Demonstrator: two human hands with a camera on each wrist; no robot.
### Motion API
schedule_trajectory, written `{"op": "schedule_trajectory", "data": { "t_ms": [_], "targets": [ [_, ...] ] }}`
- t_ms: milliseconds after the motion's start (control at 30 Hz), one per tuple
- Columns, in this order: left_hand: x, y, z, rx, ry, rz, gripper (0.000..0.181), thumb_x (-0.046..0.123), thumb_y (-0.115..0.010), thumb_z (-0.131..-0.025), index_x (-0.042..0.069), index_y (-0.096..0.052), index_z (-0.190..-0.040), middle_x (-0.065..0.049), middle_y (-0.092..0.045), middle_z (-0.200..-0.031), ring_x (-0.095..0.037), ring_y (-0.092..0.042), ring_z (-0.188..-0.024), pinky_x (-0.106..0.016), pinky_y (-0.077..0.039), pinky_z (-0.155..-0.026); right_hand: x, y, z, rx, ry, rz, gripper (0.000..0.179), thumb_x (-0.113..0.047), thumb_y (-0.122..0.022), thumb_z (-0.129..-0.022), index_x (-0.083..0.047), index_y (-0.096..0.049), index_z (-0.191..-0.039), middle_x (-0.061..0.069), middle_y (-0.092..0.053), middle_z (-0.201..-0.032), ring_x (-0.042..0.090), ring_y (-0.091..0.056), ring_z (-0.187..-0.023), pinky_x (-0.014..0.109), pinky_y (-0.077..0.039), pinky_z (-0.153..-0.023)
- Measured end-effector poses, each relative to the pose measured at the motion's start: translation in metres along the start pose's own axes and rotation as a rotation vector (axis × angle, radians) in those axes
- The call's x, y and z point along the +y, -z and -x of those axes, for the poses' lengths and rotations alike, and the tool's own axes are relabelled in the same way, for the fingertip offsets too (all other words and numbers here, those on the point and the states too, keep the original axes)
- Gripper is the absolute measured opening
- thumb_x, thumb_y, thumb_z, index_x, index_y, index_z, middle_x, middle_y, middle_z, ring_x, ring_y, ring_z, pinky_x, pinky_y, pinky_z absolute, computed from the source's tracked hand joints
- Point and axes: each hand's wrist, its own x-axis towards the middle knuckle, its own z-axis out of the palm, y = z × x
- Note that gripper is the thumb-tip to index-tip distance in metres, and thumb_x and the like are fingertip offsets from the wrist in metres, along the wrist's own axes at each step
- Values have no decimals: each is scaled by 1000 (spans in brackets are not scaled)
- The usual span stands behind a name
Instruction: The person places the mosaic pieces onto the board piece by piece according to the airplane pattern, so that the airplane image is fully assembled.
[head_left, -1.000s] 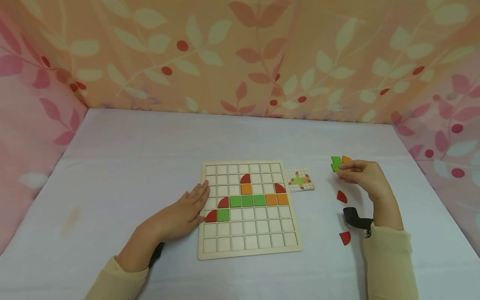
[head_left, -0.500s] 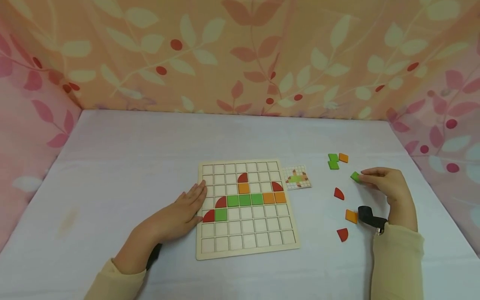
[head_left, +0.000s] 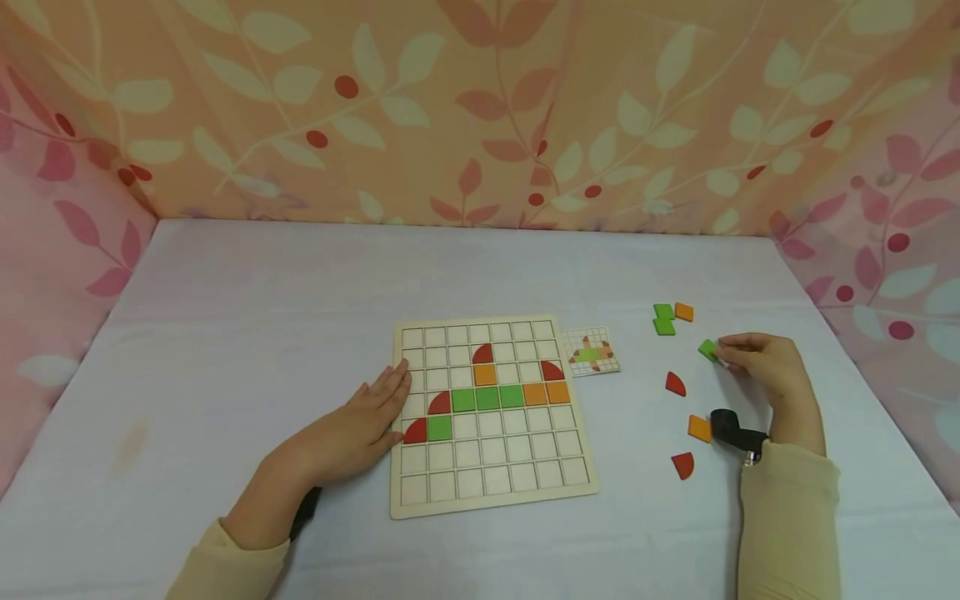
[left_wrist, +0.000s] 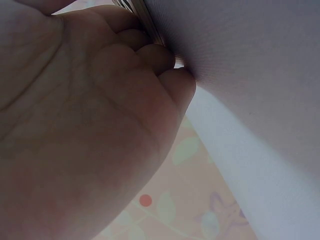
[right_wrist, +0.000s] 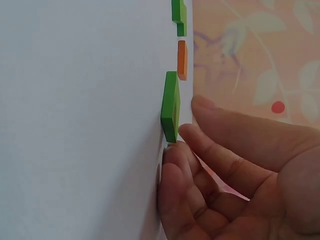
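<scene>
A wooden grid board [head_left: 495,507] lies on the table with red quarter-circle, green square and orange square tiles set in several cells. My left hand [head_left: 352,437] rests along the board's left edge with its fingers extended; its palm [left_wrist: 90,120] fills much of the left wrist view. At the right, my right hand [head_left: 768,371] is at a loose green square tile [head_left: 708,350]. In the right wrist view a fingertip of the right hand [right_wrist: 235,175] meets the near end of the green tile [right_wrist: 171,107], while the thumb stands apart from it.
A small pattern card [head_left: 591,352] lies at the board's right edge. Loose on the right are two green tiles [head_left: 663,327], an orange tile [head_left: 684,312], a red quarter-circle [head_left: 676,384], another orange tile [head_left: 700,428] and another red quarter-circle [head_left: 682,465]. Patterned cloth [head_left: 465,117] walls the table's back.
My right hand has moved right and nearer from the green tiles at the back, and one green tile now lies apart from them. The left hand has stayed on the board.
</scene>
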Motion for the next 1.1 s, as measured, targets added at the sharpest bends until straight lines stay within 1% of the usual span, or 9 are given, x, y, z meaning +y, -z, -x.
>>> {"op": "schedule_trajectory", "data": {
  "t_ms": [133, 267, 367, 500, 700, 800, 900, 1000, 1100],
  "targets": [
    [0, 0, 0, -1, 4, 0, 68, 17, -52, -96, -4, -14, -148, -13, 0, -158, -30, -3, -143, -51, -12, -113, 1, -2, 0, -31, 18, 29, 50, -30, -59, -93, 6, -53, -129, 15, -54, -111, 21, -48, -87, 20, -44, -67],
    [0, 0, 0, -1, 5, 0, 68, 17, -52, -96, -4, -14, -148, -13, 0, -158, -31, -2, -143, -51, -11, -113, 1, -4, 0, -44, 29, 36, 47, -25, -60, -93, 6, -53, -128, 14, -55, -105, 26, -44, -92, 28, -40, -70],
    [0, 0, 0, -2, 5, -4, 68, 17, -52, -96, -3, -14, -149, -13, 0, -158, -31, -2, -143, -51, -12, -113, 0, -4, 2, -46, 72, 45, 45, -20, -63, -91, 7, -53, -124, 13, -57, -101, 26, -44, -91, 27, -41, -69],
    [0, 0, -1, -5, 8, -8, 68, 17, -52, -96, -3, -14, -149, -12, 0, -158, -30, -2, -143, -51, -12, -113, -3, -4, 4, -50, 130, 63, 42, -15, -67, -88, 8, -53, -120, 11, -58, -94, 25, -44, -88, 20, -43, -64],
    [0, 0, -1, -7, 12, -15, 68, 17, -52, -96, -4, -14, -148, -13, 0, -158, -31, -2, -143, -51, -12, -113, -6, -6, 4, -77, 124, 69, 41, -17, -66, -88, 6, -53, -120, 10, -57, -93, 26, -45, -89, 19, -44, -64],
    [0, 0, -1, -9, 15, -21, 67, 16, -51, -96, -4, -14, -148, -13, 0, -158, -31, -2, -143, -51, -12, -113, -8, -7, 4, -82, 115, 49, 41, -20, -65, -90, 5, -54, -119, 3, -58, -90, 24, -45, -89, 21, -44, -66],
    [-1, 0, -1, -9, 16, -24, 65, 15, -49, -97, -3, -14, -149, -13, 0, -158, -31, -2, -143, -51, -12, -113, -12, -8, 4, -84, 126, 25, 40, -24, -64, -91, 4, -56, -118, -8, -59, -84, 17, -49, -85, 22, -44, -67],
    [-1, 1, -1, -8, 21, -19, 65, 19, -48, -98, -3, -13, -149, -12, 1, -158, -30, -1, -143, -50, -11, -113, -17, -7, 6, -84, 159, 2, 39, -24, -64, -91, 5, -57, -116, -16, -58, -79, 8, -53, -78, 19, -45, -67],
    [2, 2, -1, 2, 15, -14, 66, 24, -48, -99, -4, -14, -148, -13, 0, -158, -31, -2, -143, -51, -11, -113, -23, -6, 10, -86, 196, -20, 38, -22, -64, -91, 6, -57, -115, -20, -57, -79, 2, -54, -75, 14, -45, -67]
  ]
}}
